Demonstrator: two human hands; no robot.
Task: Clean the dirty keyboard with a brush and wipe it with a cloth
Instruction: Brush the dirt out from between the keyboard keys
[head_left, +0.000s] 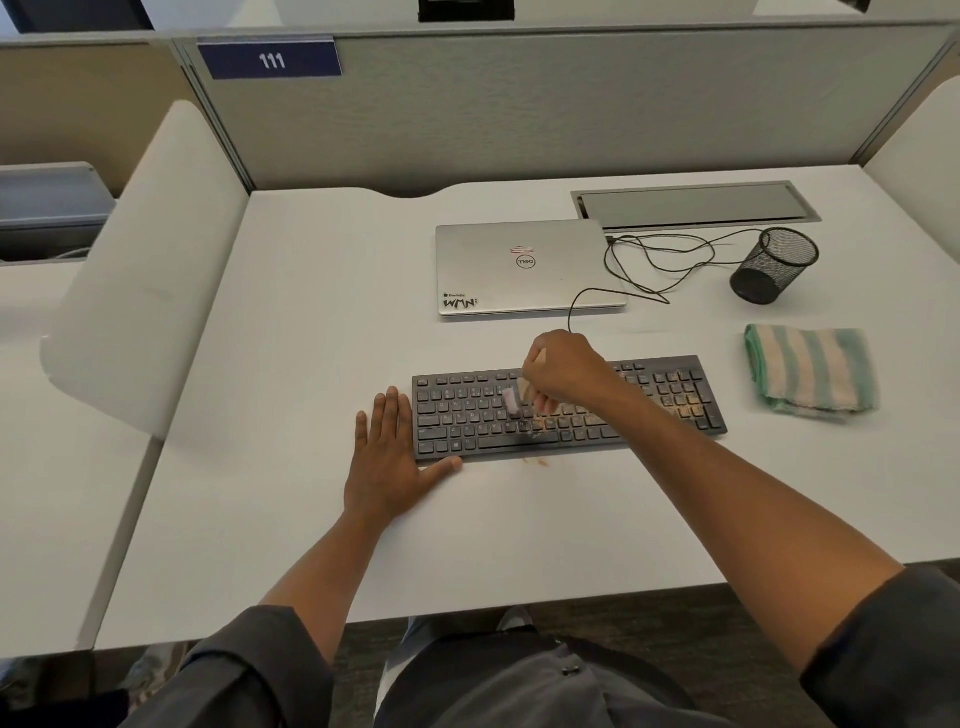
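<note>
I see the black keyboard lying on the white desk, and my right hand is above its middle rows, fingers curled round a small brush whose blurred pale head meets the keys. The left hand lies flat and spread on the desk against the keyboard's left end, thumb along its front edge, holding nothing. Brownish dirt covers the keys from the middle to the right end, and a few crumbs lie on the desk just in front of the space bar.

I count one keyboard, one brush, and one folded cloth, striped green and cream, just beside the keyboard's right end and apart from both hands. Behind the keyboard sits one closed silver laptop, a black cable looping from it, and one black mesh cup tipped on its side. A grey partition with a "111" sign backs the desk.
</note>
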